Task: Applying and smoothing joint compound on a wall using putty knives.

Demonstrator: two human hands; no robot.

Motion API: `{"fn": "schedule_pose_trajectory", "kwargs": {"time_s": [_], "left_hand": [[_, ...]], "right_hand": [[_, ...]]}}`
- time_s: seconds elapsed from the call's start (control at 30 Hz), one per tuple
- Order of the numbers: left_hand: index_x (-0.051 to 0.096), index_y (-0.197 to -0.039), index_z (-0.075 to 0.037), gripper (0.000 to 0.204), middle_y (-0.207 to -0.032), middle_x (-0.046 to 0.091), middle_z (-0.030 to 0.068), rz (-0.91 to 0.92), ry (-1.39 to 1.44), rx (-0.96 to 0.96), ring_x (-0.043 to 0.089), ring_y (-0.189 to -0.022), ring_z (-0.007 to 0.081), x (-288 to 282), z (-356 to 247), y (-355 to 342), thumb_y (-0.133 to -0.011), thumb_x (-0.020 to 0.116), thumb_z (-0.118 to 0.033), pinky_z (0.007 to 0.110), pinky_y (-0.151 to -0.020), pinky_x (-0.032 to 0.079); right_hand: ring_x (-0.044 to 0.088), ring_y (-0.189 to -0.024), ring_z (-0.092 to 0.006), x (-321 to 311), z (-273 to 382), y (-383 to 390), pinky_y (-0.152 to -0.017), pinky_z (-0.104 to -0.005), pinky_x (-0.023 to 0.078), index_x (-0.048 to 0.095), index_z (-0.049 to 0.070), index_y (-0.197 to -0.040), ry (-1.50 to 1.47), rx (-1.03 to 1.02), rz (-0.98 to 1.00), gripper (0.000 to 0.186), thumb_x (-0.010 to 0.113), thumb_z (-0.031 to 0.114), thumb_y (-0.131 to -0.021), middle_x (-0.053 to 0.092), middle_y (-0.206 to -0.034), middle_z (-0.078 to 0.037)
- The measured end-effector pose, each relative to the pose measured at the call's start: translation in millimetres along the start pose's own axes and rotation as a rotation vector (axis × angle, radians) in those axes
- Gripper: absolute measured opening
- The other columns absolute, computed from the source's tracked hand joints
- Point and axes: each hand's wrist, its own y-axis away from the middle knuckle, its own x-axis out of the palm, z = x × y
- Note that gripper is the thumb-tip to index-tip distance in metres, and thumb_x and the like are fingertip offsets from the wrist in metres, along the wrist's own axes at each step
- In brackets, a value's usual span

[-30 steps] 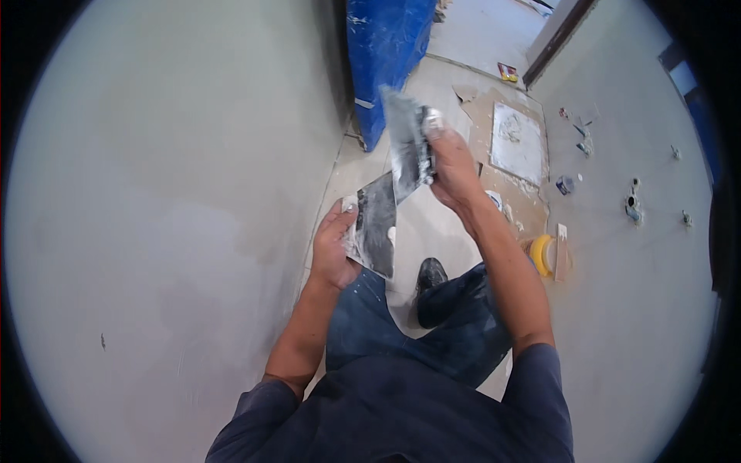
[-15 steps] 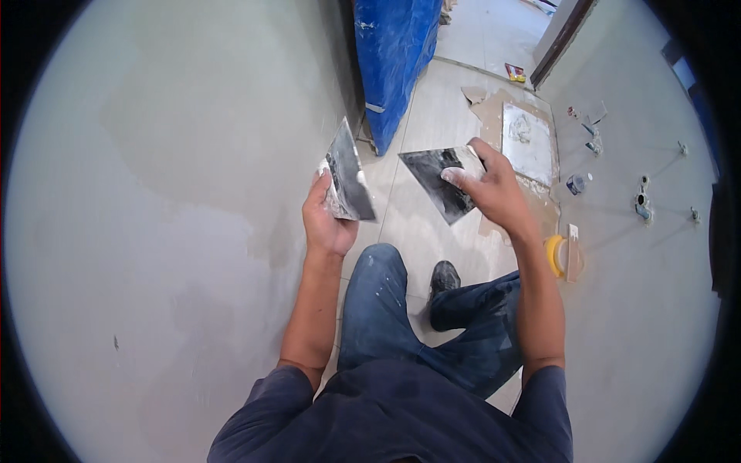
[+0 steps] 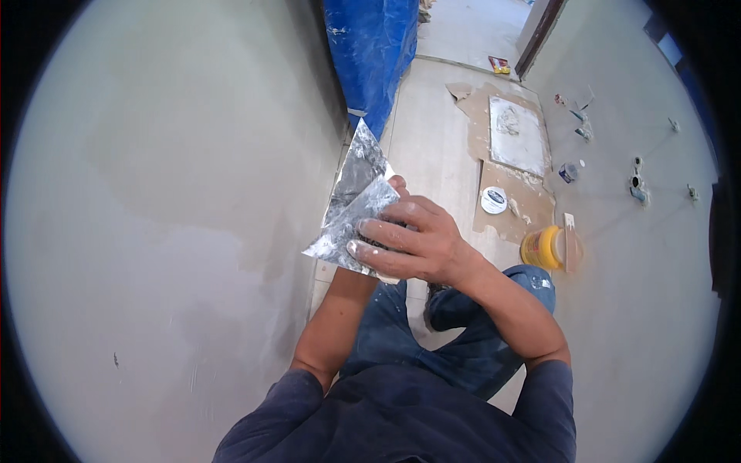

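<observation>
In front of my body two wide steel putty knives cross. The one in my left hand point(image 3: 363, 282) points upward, and its blade point(image 3: 360, 163) is smeared with white filler. That hand is mostly hidden behind the other tool; its wrist and forearm show below. My right hand point(image 3: 427, 241), dusted white, grips the second putty knife point(image 3: 351, 225) with fingers spread over its face. This second blade lies slantwise over the lower part of the first, overlapping it.
Pale plastered wall point(image 3: 177, 231) fills the left side. A blue plastic sheet point(image 3: 370, 58) hangs ahead. On the floor at right are cardboard point(image 3: 494, 224), a white board point(image 3: 517, 135), a round white lid point(image 3: 494, 201), a small jar point(image 3: 570, 170) and a yellow tub point(image 3: 540, 248). Pipe fittings point(image 3: 637, 185) stick out of the right wall.
The two putty knives were apart; my right hand has swung left and laid its blade across the left one. The view has shifted, showing more of the yellow tub and the round lid.
</observation>
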Motion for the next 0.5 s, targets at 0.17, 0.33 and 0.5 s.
{"fn": "schedule_pose_trajectory", "kwargs": {"time_s": [0.17, 0.33, 0.5], "left_hand": [[0.044, -0.110, -0.006, 0.027, -0.059, 0.048, 0.0009, 0.259, -0.219, -0.117, 0.054, -0.055, 0.0142, -1.3, 10.3, 4.8, -0.101, 0.050, -0.031, 0.028, -0.054, 0.043], [0.045, -0.104, -0.009, 0.019, -0.052, 0.048, 0.0006, 0.225, -0.338, -0.153, 0.044, -0.039, 0.0112, -1.2, 15.2, 17.6, -0.101, 0.050, -0.026, 0.028, -0.042, 0.033], [0.047, -0.101, -0.008, 0.014, -0.056, 0.048, 0.0005, 0.194, -0.217, -0.057, 0.045, -0.042, 0.0120, 3.4, 10.4, 18.6, -0.101, 0.049, -0.022, 0.027, -0.044, 0.035]], "right_hand": [[0.061, -0.086, -0.0201, -11.7, -23.3, 0.4, -0.076, -0.0360, 0.052, 0.071, 0.019, -0.111, 0.071, 0.119, -0.015, 0.040, 0.072, 0.013, -0.072, 0.067, -0.107, -0.002], [0.063, -0.089, -0.0264, -23.3, -59.3, -4.8, -0.075, -0.0354, 0.051, 0.071, 0.010, -0.110, 0.124, 0.376, -0.108, 0.038, 0.069, -0.003, -0.075, 0.069, -0.104, -0.008], [0.064, -0.082, -0.0185, -25.9, -57.5, 0.5, -0.076, -0.0318, 0.050, 0.066, 0.000, -0.101, -0.279, 0.824, -0.357, 0.013, 0.065, 0.012, -0.096, 0.068, -0.092, -0.009]]}}
